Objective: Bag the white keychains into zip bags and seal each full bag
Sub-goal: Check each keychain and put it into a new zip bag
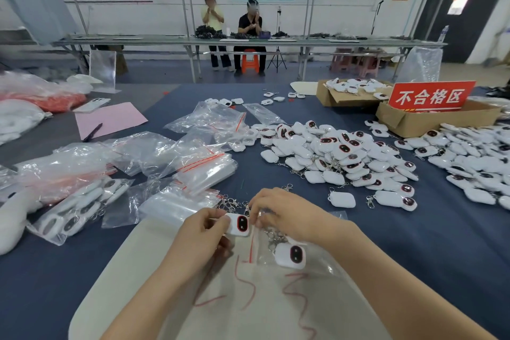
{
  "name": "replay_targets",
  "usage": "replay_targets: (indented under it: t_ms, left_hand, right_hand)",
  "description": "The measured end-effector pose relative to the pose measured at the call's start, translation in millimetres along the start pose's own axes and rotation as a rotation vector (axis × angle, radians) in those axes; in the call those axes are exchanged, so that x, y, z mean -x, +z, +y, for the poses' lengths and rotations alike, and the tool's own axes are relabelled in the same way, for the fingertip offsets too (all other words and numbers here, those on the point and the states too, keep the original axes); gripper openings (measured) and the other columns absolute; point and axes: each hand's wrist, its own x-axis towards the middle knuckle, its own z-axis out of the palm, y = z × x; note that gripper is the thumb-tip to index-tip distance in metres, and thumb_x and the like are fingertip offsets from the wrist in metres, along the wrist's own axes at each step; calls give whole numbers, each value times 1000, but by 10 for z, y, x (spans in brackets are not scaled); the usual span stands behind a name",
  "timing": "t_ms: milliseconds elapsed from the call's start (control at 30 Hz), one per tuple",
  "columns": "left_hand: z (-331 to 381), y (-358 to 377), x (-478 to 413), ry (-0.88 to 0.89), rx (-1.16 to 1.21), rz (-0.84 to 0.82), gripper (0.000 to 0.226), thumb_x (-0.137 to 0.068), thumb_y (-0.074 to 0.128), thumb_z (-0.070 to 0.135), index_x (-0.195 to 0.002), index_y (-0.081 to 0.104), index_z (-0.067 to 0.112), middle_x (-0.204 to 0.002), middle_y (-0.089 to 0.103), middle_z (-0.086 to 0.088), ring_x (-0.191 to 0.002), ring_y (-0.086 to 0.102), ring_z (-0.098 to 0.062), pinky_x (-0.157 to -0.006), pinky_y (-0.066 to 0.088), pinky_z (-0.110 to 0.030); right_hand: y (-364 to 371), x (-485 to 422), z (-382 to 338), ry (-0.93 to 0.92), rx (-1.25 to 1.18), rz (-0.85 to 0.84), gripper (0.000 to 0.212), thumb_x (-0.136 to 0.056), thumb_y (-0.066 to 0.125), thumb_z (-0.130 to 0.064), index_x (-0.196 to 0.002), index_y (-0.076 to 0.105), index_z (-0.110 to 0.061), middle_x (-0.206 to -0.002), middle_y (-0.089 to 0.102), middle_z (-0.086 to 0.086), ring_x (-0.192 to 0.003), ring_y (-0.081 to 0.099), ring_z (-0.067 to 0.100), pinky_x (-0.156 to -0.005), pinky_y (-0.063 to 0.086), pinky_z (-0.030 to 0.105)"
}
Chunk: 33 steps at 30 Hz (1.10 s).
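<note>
White mat [124, 270]: zip bag [260, 250] lying on it, bagged keychain [291, 255] inside. Left hand [202, 232] pinches white keychain [239, 225] at bag mouth; right hand [281, 211] pinches bag edge. Keychain pile [339, 152] beyond

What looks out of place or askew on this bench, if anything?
Nothing looks damaged or spilled. Red sign leans tilted in the cardboard box at right; empty zip bags lie crumpled and strewn left of centre; a few stray keychains sit apart at the far edge.
</note>
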Motion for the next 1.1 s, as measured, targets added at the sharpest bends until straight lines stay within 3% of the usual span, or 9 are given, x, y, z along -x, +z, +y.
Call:
replay_targets:
  t_ms: [167, 333, 467, 533, 633, 733, 800, 933, 1100]
  left_hand:
    - [115, 44, 62, 47, -11, -31, 6, -99, 60, 7, -102, 65, 6, -79, 59, -13, -50, 63, -17, -48, 52, -25]
    - [143, 82, 94, 77, -40, -29, 7, -100, 59, 8, -103, 66, 8, -82, 60, -10, -54, 63, -17, -51, 54, -30]
    - [194, 47, 111, 51, 171, 28, 9, -101, 57, 6, -105, 66, 6, -78, 67, -8, -56, 67, -16, -52, 55, -22]
    - [210, 78, 144, 0, 308, -9, 10, -100, 57, 4, -107, 65, 3, -75, 75, -7, -62, 72, -19, -54, 57, -21]
    - [204, 184, 202, -93, 512, -94, 16, -101, 54, 2, -112, 62, -6, -93, 77, -21, -75, 76, -27, -59, 60, -24]
    - [156, 288, 229, -129, 617, -125, 17, -102, 52, 3, -113, 62, -6, -101, 75, -24, -80, 75, -30, -74, 65, -36]
    - [112, 314, 219, -128, 613, -95, 15, -102, 52, 3, -113, 61, -1, -97, 76, -19, -79, 73, -26, -79, 62, -38]
    - [50, 299, 190, -102, 520, -43, 12, -101, 54, 2, -111, 61, 1, -96, 74, -20, -73, 72, -23, -61, 59, -29]
    - [-10, 254, 163, -3, 197, 24, 14, -103, 54, 11, -114, 61, 4, -110, 68, -29, -80, 66, -38, -80, 55, -49]
  right_hand:
    - [-115, 37, -63, 56, -123, 21, 36, -95, 62, -18, -79, 57, -49, -110, 71, -9, -109, 61, 14, -101, 45, 42]
    - [-165, 106, -80, 111, -232, 84, 36, -93, 67, -18, -74, 62, -48, -109, 74, -17, -105, 67, 14, -96, 51, 41]
    - [-163, 135, -67, 117, -252, 138, 36, -90, 72, -17, -69, 64, -46, -108, 72, -27, -102, 64, -8, -98, 49, 27]
    - [-145, 138, -57, 116, -254, 146, 34, -90, 70, -15, -71, 65, -43, -108, 73, -26, -101, 65, -7, -97, 50, 28]
    - [-95, 147, -49, 116, -245, 155, 33, -92, 64, -13, -74, 63, -40, -106, 73, -28, -98, 68, -2, -95, 53, 34]
    - [-59, 156, -51, 114, -253, 158, 33, -94, 62, -13, -77, 62, -41, -109, 68, -36, -102, 65, -7, -97, 51, 29]
    - [-50, 162, -49, 105, -263, 164, 30, -94, 63, -16, -77, 63, -41, -114, 67, -35, -106, 63, -9, -96, 50, 25]
    - [-67, 188, -66, 88, -349, 202, 24, -94, 66, -15, -81, 66, -36, -116, 65, -30, -111, 60, -9, -98, 47, 22]
    - [-102, 223, -97, 82, -418, 219, 30, -90, 68, -11, -76, 68, -37, -121, 65, -21, -115, 60, -1, -103, 47, 30]
